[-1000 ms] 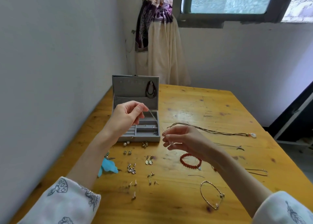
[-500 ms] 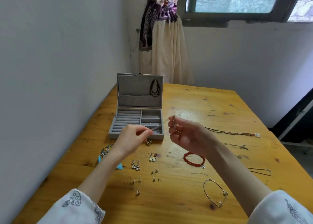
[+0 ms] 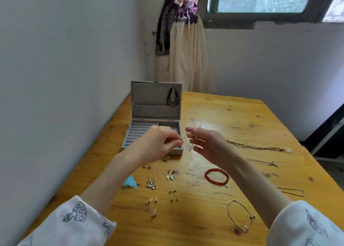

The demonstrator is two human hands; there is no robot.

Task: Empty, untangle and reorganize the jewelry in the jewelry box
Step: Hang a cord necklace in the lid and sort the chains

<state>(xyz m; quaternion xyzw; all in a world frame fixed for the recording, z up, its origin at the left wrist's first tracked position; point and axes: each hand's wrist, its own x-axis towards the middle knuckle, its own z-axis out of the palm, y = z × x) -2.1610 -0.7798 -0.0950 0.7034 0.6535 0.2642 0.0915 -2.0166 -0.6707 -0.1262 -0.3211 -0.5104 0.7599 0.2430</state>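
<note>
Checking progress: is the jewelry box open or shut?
Open: the jewelry box has its lid standing upright, a dark necklace hanging inside it.

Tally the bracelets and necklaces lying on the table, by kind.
Bracelets: 2 (red beaded bracelet, gold bangle)
Necklaces: 3 (cord necklace, pendant chain, looped chain)
Total: 5

Jewelry-strewn wooden table [image 3: 242,115], jewelry box [image 3: 155,104]

The scene is viewed from one head-worn camera, aimed forward and down along the wooden table [image 3: 232,119] toward its far edge.
</note>
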